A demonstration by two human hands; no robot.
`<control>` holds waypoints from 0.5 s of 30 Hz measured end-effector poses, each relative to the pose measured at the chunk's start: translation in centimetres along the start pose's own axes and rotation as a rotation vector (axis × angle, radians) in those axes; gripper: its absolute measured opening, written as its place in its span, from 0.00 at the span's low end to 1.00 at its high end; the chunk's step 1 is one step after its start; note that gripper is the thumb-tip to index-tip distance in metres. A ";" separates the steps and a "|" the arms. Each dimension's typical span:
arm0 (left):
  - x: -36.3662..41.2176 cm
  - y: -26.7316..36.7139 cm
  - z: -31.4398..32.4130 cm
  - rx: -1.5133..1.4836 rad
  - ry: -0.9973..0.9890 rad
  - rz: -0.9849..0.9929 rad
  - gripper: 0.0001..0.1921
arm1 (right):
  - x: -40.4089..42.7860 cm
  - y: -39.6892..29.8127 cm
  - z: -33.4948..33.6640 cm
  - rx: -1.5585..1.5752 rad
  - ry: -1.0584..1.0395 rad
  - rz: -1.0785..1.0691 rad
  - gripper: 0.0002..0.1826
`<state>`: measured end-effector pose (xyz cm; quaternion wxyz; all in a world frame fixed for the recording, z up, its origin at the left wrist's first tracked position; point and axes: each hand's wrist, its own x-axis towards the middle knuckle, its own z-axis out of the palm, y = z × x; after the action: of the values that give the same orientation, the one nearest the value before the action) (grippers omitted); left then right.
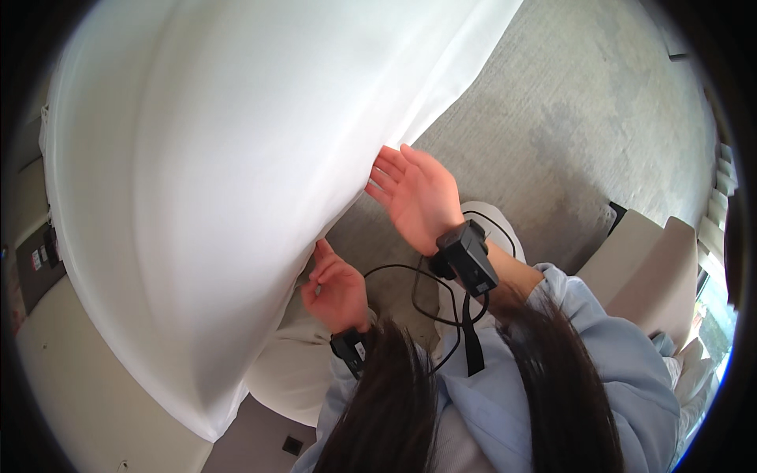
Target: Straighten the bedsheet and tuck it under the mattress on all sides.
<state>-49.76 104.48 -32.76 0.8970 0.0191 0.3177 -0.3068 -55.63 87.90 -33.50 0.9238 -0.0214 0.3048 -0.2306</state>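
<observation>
A wide white sheet (236,165) covers a bed in front of me, its edge hanging over the side nearest me. At that edge, my right hand (421,198) is held palm up with its fingers extended; the fingertips meet the cloth, and whether they go under it is hard to see. Lower along the same edge is my left hand (336,292), its fingers bent and one fingertip touching the sheet's border. Whether it pinches the cloth is not clear. Black devices sit on my right wrist (467,257) and left wrist (350,352).
A black cable (414,295) loops between my wrists above my lap. Grey patterned carpet (562,130) lies to the right of the bed. A beige upholstered seat (644,266) stands at right, near a window (718,331). The padded headboard (106,366) borders the bed at left.
</observation>
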 end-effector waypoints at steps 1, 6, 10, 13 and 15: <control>-0.2 0.1 0.1 -0.012 0.005 -0.016 0.34 | 0.1 0.2 0.0 -0.005 -0.005 0.000 0.31; 0.4 0.9 -1.1 0.000 -0.029 -0.098 0.36 | 0.5 0.8 -0.4 0.100 -0.001 -0.017 0.40; 0.3 2.0 -1.2 0.068 -0.050 -0.131 0.35 | 1.4 0.0 -0.1 0.070 0.044 0.000 0.43; -0.8 1.6 0.1 0.270 0.019 -0.083 0.33 | 2.0 -0.7 -0.9 0.041 0.090 0.070 0.44; -1.7 2.4 0.4 0.501 0.073 -0.029 0.31 | 1.8 -1.2 -1.2 -0.089 0.073 0.071 0.44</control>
<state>-49.24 107.20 -31.88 0.8475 0.2472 0.2644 -0.3881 -55.53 86.18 -35.30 0.9179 -0.0435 0.3486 -0.1847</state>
